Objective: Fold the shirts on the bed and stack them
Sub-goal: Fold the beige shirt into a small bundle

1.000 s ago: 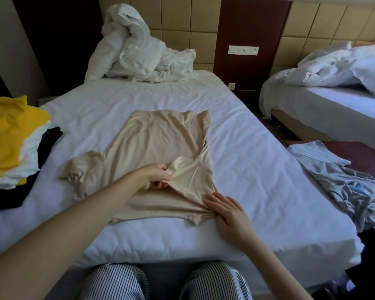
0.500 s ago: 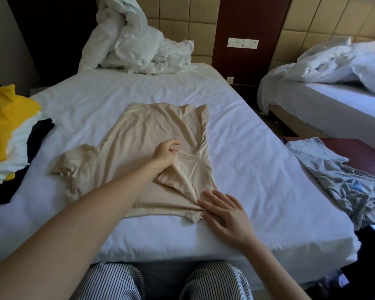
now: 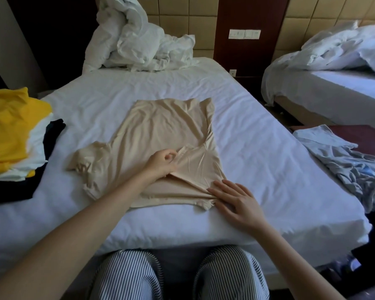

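While two hands work, one beige shirt (image 3: 160, 135) lies, seemingly half-folded.

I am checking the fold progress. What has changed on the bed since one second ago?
The left hand carried the folded sleeve of the beige shirt farther across its body, still pinching it. The right hand stayed flat on the near corner; the yellow-topped stack of clothes stayed.

Left arm reaches in from near left, forearm bare, angled toward centre. My left hand (image 3: 162, 162) is curled, thumb and fingers pinched on a fold of cloth. Right arm comes in from near right. My right hand (image 3: 236, 201) lies flat, palm down, fingers spread and pointing far-left, pressing down. Knees in striped trousers at near edge.
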The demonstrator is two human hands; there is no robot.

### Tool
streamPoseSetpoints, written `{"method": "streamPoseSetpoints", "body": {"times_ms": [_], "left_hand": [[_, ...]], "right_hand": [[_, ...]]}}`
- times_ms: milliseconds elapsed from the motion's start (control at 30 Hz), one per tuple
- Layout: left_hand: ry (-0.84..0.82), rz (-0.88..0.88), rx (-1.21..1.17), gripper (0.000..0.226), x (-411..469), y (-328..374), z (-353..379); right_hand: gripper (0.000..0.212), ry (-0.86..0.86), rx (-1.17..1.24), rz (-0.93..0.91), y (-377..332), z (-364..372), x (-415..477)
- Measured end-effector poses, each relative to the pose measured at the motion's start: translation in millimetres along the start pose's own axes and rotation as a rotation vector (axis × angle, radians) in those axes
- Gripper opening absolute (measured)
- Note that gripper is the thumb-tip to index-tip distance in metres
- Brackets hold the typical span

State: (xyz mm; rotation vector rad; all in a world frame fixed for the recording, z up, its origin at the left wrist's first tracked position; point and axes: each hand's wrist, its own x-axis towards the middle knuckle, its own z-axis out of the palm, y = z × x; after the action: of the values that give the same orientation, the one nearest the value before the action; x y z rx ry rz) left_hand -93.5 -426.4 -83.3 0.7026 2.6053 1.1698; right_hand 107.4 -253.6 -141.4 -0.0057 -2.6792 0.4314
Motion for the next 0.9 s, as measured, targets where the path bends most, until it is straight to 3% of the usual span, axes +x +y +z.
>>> {"method": "streamPoseSetpoints", "body": {"times_ms": [67, 133, 200, 267, 367, 567, 633, 700, 733, 800, 900], "left_hand": [[0.121, 0.147, 0.342, 0.041, -5.1, 1.6, 1.0], [0.227, 0.362, 0.456, 0.049, -12.4, 5.2, 15.2], [0.127, 0.437, 0.582, 0.053, -24.5, 7.4, 36.4], [0.035, 0.360, 0.698, 0.048, -32.6, 0.3, 50.9], [0.001, 0.332, 0.695, 0.046, -36.6, -1.7, 45.5], [-0.232, 0.348, 0.597, 0.050, -61.0, -33.7, -9.5], [-0.096, 0.429, 0.401, 0.059, -72.2, -50.7, -35.7], [0.208, 0.468, 0.227, 0.054, -79.4, -65.4, -62.0], [0.364, 0.409, 0.149, 0.044, -79.9, -77.4, -75.6], [0.520, 0.117, -0.012, 0.024, -78.8, -99.3, -101.2], [0.504, -0.346, -0.344, 0.032, -67.1, -126.7, -125.6]], "right_hand": [[0.043, -0.023, 0.001, 0.013, 0.1, -0.3, 0.2], [0.044, -0.044, 0.003, 0.032, -0.8, -1.0, 1.1], [0.045, -0.058, -0.013, 0.044, -2.2, -2.2, 0.5], [0.046, -0.068, -0.036, 0.044, -4.3, -2.9, -0.1], [0.049, -0.077, -0.048, 0.049, -6.9, -4.8, -1.1], [0.051, -0.028, -0.096, 0.063, -23.5, -8.3, 6.2], [0.049, 0.102, -0.185, -0.014, -39.4, -6.2, 15.1], [0.057, 0.179, -0.211, -0.068, -63.2, -2.9, 28.7], [0.058, 0.182, -0.212, -0.100, -77.0, -0.1, 36.2], [0.049, 0.163, -0.218, -0.169, -103.8, 11.1, 51.4], [0.041, 0.052, -0.138, -0.182, -145.5, 34.5, 73.0]]}}
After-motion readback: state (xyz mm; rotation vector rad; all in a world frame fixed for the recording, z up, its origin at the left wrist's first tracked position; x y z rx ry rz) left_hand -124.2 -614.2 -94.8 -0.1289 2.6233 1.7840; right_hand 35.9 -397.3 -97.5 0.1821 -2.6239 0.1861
